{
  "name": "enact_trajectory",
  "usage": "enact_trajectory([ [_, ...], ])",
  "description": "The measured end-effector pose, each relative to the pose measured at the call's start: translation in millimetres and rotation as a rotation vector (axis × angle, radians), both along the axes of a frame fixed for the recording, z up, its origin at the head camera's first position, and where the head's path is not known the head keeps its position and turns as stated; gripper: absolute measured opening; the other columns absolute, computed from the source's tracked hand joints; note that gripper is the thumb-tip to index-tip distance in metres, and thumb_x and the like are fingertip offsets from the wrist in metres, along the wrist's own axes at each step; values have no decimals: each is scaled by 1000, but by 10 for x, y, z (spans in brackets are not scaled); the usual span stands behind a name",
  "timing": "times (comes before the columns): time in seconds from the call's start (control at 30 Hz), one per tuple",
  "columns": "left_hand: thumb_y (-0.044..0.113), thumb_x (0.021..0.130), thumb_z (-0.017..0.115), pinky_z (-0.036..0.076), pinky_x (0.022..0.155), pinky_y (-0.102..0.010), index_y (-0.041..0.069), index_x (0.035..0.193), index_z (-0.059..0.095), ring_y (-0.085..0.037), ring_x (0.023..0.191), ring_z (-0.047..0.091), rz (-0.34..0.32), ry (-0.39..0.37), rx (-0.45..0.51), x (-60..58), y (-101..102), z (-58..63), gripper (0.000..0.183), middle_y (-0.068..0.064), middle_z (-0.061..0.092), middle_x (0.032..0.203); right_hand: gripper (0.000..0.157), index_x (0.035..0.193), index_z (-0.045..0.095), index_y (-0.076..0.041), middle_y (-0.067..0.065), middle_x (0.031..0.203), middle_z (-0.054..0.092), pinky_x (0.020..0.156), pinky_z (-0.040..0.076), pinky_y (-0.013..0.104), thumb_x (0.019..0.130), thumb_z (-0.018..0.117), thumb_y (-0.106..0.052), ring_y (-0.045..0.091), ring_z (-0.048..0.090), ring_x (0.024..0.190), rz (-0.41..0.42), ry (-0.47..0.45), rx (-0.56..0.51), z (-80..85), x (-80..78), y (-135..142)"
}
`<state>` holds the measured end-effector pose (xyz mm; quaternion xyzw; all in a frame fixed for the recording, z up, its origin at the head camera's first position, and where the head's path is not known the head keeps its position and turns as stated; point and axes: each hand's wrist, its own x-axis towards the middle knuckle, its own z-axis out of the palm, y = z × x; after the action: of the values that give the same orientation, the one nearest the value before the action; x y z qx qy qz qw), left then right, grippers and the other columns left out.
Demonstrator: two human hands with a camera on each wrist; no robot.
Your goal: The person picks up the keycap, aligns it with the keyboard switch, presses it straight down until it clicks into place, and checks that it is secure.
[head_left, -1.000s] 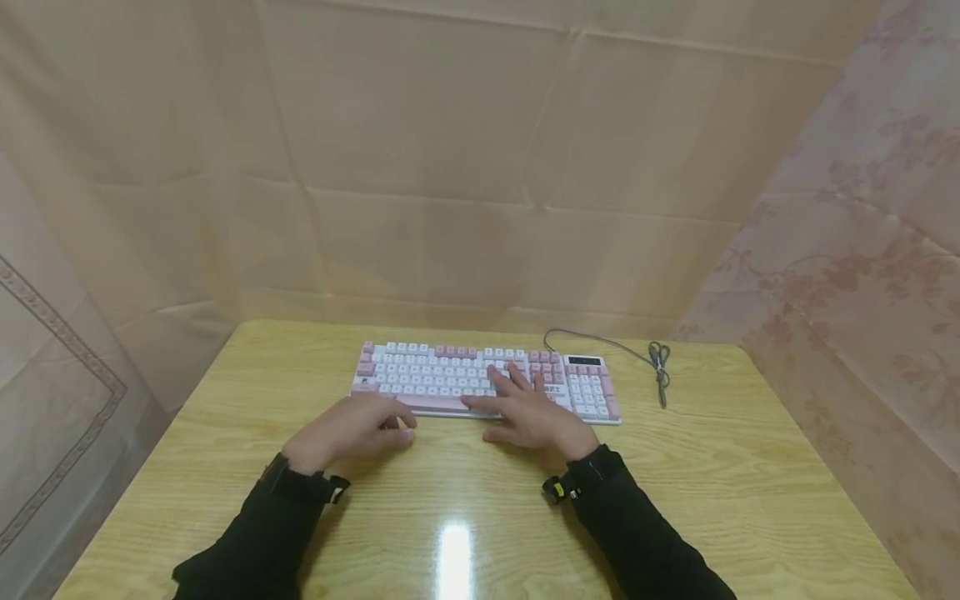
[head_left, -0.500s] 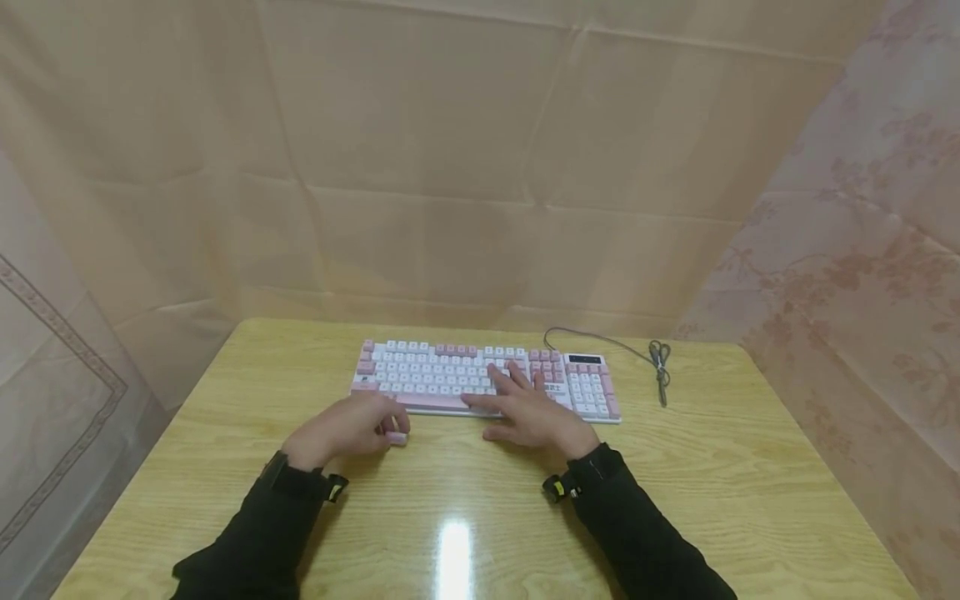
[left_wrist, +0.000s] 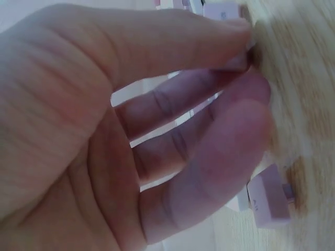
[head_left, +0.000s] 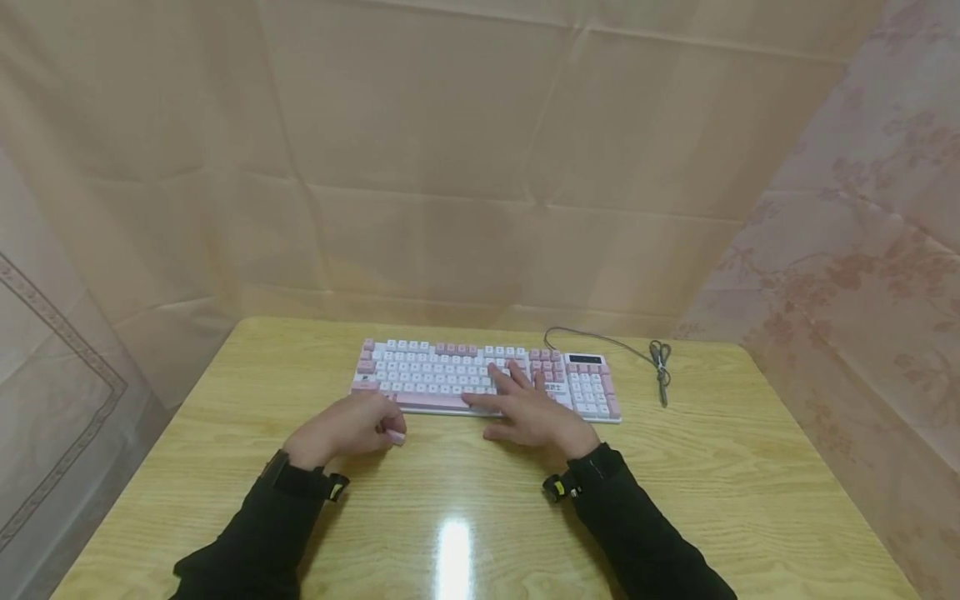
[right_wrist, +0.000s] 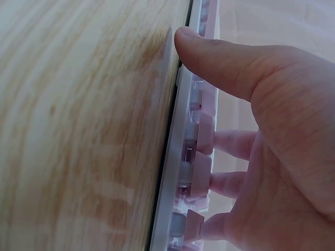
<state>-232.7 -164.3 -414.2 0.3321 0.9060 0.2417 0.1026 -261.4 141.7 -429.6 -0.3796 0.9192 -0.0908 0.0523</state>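
A white and pink keyboard (head_left: 431,379) lies near the far side of the table. My left hand (head_left: 348,429) is at its front left corner, with fingers bent toward the thumb. Between thumb and fingertips it pinches a small pink keycap (left_wrist: 222,10), mostly covered by the thumb in the left wrist view. Another pink keycap (left_wrist: 269,198) with a short stem shows beyond the fingers; I cannot tell what it rests on. My right hand (head_left: 536,417) lies spread over the right part of the keyboard. Its fingers touch pink keys (right_wrist: 201,175) while the thumb extends at the front edge.
A thin grey cable (head_left: 600,337) runs from the keyboard's back to a tied bundle (head_left: 660,367) at the right. The wooden table (head_left: 525,533) reflects a light in front. Beige cloth (head_left: 450,167) hangs behind, with patterned cloth (head_left: 862,275) at the right.
My left fingers have curled in more, drawing slightly back to the left from the keyboard's front, and a pale pink keycap has come into view at the thumb. The right hand stays put.
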Motion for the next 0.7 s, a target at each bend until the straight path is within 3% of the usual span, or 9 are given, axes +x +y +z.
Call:
enact_trajectory([
  [0.3, 8, 76, 76, 49, 70, -32, 14, 97, 70, -11, 73, 56, 84, 3, -29, 0, 3, -34, 22, 3, 65, 83, 54, 144, 39, -37, 22, 155, 13, 96, 5, 73, 93, 55, -42, 49, 4, 137, 9, 7, -6, 0, -2, 4],
  [0.5, 10, 80, 73, 47, 70, -33, 18, 90, 66, -12, 72, 55, 104, -4, -37, 2, -2, -30, 16, 5, 63, 80, 54, 144, 38, -38, 21, 156, 12, 96, 5, 73, 93, 54, -44, 48, 3, 138, 6, 4, 3, -4, -9, 3],
  [0.7, 11, 85, 68, 47, 69, -34, 16, 89, 69, -12, 71, 54, 104, 22, -17, -2, -5, -36, 6, 5, 64, 83, 54, 144, 38, -37, 22, 155, 12, 96, 5, 73, 93, 54, -43, 49, 3, 137, 12, 7, -5, -7, -6, 4],
])
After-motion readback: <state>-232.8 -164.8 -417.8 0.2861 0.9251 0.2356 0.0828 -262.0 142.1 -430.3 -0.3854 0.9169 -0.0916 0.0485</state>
